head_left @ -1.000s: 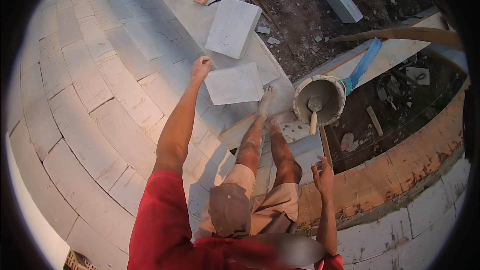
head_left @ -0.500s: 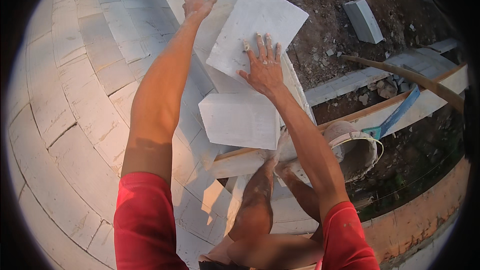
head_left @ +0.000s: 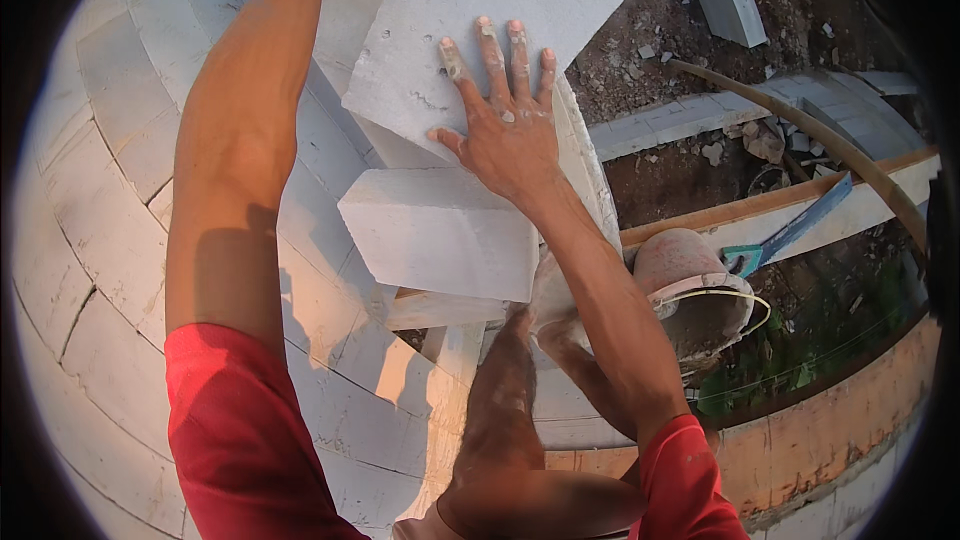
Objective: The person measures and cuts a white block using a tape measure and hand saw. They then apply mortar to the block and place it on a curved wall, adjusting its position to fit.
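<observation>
A large white lightweight concrete block point(head_left: 570, 10) lies at an angle on top of a white block wall point(head_left: 592, 165). Flat on its upper face rests my right hand point(head_left: 510, 140), fingers spread and smeared with pale dried mortar. Closer to me a smaller white block point(head_left: 440, 240) sits below the large one. My left arm point(head_left: 240, 80) stretches up past the large block's left side, and the hand itself is cut off by the top edge of the picture.
On the right stand a mortar-stained bucket point(head_left: 680, 260) and a handsaw point(head_left: 805, 220) with a teal handle. A curved pole point(head_left: 830, 145) crosses above a board point(head_left: 710, 210). Another block point(head_left: 725, 0) lies on the dirt. Block walling point(head_left: 110, 230) fills the left; my bare legs are below.
The view has shifted forward and closer to the blocks. My left hand, earlier near an orange-and-cream tape measure, has left the picture at the top. My right hand stays flat on the large block.
</observation>
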`<state>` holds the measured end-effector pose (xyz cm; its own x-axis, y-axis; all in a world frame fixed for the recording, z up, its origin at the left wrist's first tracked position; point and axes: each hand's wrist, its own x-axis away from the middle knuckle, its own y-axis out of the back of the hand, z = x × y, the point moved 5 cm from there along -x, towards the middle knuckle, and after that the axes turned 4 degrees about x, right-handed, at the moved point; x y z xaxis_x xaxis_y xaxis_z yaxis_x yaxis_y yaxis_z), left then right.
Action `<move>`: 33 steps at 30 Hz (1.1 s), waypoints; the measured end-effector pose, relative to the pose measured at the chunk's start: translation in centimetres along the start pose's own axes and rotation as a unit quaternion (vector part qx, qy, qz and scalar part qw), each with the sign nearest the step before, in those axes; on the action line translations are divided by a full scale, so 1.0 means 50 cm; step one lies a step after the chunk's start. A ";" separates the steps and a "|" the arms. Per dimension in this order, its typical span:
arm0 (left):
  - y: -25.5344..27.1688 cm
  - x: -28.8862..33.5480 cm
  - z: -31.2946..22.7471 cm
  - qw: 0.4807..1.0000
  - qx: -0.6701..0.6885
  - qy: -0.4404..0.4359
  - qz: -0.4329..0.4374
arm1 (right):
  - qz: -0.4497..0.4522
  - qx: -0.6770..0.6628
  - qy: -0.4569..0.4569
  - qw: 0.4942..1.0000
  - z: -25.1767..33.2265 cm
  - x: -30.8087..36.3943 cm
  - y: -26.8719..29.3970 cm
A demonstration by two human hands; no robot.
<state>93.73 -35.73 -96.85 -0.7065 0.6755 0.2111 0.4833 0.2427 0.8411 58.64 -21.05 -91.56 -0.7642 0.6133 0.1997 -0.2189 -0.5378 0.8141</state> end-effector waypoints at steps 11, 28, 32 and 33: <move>0.261 0.795 -0.078 0.946 0.057 0.047 0.316 | 0.058 -0.339 -0.069 0.936 0.064 0.123 0.172; 0.247 1.322 -0.067 0.718 0.425 0.387 0.392 | 0.452 -0.473 -0.246 0.715 0.142 0.651 0.197; 0.234 1.304 -0.033 0.681 0.500 0.402 0.352 | 0.454 -0.378 -0.163 0.790 0.152 0.585 0.186; 0.230 1.299 -0.024 0.664 0.530 0.406 0.337 | 0.446 -0.389 -0.155 0.791 0.155 0.571 0.183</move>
<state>52.78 10.08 -72.89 0.0164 0.3851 0.9227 0.6200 0.7201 -0.3115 39.50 -3.98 -74.19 -0.6667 -0.1625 0.7274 -0.0762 -0.9559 -0.2835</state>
